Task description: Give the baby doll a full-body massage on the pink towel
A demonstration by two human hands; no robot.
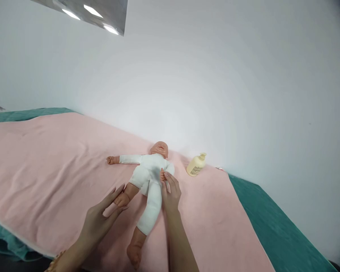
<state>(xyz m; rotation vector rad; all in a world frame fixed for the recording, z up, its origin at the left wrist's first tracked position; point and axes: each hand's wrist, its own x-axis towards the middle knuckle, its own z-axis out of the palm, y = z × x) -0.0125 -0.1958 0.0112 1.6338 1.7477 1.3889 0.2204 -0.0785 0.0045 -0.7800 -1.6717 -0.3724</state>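
A baby doll [149, 177] in a white suit lies on its back on a pink towel [51, 166], head toward the wall. My left hand [100, 217] lies with fingers stretched out around the doll's bare foot on the left side, touching it. My right hand [170, 190] pinches the doll's small hand at its side, fingers pressed on it. One of the doll's legs is covered by the white trouser leg, with its bare foot pointing toward me.
A cream lotion bottle [196, 165] lies on the towel near the wall, right of the doll. The towel covers a teal mattress [274, 226] that runs along a white wall [215, 83].
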